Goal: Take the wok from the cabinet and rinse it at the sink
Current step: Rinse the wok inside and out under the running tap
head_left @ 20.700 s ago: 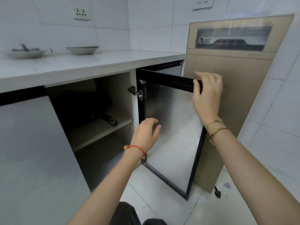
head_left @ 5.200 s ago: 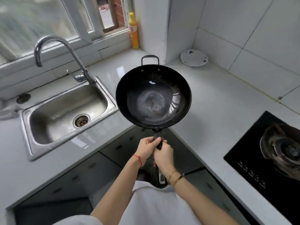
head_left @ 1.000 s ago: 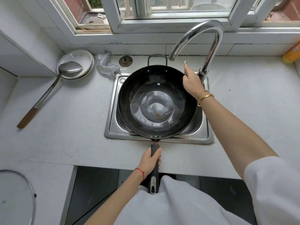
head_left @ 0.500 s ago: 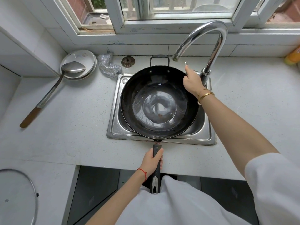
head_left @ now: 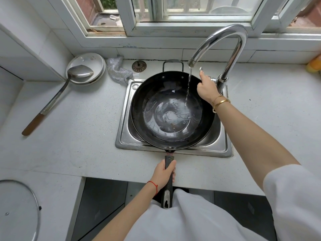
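Wok over sink, water running in.
Left hand wraps its handle; right hand curls around the tap lever.

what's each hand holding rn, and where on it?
Left hand grips the wok by its long black handle, near the pan end. Right hand is on the faucet lever at the base; exact grip is hidden.
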### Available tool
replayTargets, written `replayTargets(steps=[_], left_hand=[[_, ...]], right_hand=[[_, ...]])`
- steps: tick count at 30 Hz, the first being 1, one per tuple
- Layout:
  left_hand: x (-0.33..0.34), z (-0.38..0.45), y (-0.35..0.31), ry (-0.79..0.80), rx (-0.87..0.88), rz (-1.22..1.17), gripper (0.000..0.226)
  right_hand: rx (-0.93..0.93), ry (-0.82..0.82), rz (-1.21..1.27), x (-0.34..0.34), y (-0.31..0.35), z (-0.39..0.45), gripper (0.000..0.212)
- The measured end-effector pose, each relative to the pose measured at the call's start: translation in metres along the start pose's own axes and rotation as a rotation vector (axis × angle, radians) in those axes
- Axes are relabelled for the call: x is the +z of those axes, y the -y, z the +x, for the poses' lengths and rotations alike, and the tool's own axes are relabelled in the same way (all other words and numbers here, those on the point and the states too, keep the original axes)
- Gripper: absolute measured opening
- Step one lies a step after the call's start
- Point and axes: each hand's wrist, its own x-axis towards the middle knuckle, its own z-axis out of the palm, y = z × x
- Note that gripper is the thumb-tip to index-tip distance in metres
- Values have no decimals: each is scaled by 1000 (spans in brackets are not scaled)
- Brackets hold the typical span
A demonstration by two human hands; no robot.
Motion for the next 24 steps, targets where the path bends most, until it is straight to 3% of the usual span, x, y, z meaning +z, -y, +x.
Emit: replayTargets(steps=[8, 17, 24], left_hand=[[-1, 2, 2, -3, 4, 12, 24], [-4, 3, 4, 5, 36, 16, 22], [-12, 4, 6, -46, 68, 60, 28]], right_hand=[[15, -47, 70, 2, -2, -3, 58], [14, -432, 137, 25, 0, -59, 26], [126, -384, 131, 75, -6, -160, 25]])
